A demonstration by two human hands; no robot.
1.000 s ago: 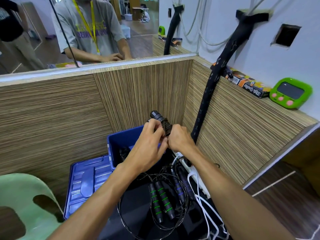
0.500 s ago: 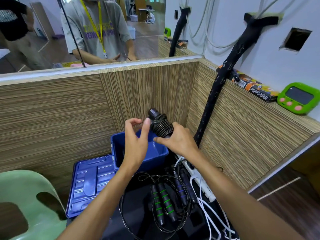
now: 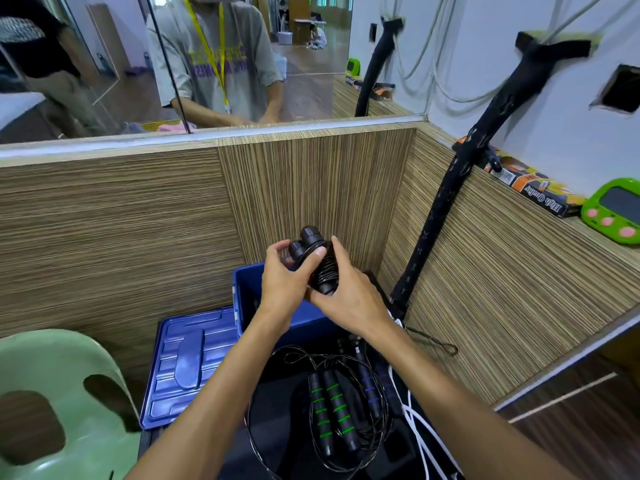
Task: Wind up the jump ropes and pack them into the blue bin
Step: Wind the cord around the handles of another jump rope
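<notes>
A wound black jump rope [image 3: 317, 259], its cord coiled tightly round two black handles, is held up above the blue bin [image 3: 246, 289]. My left hand [image 3: 285, 280] grips its upper part with thumb and fingers. My right hand [image 3: 349, 296] grips the lower end from the right. On the dark surface below lie a jump rope with green-ringed handles [image 3: 332, 412] and one with blue-ringed handles [image 3: 369, 386], their thin black cords loose in loops around them. Something dark lies inside the bin, mostly hidden.
The bin's blue lid [image 3: 188, 365] lies flat at its left. A pale green plastic chair [image 3: 52, 393] stands at the lower left. Wood-grain partitions enclose the corner. White cables [image 3: 420, 438] run at the right. A black sleeved cable [image 3: 440, 216] leans against the right partition.
My left hand has come back onto the wound rope and now grips it; half a second ago its fingers were spread beside it. The bundle stays raised over the bin.
</notes>
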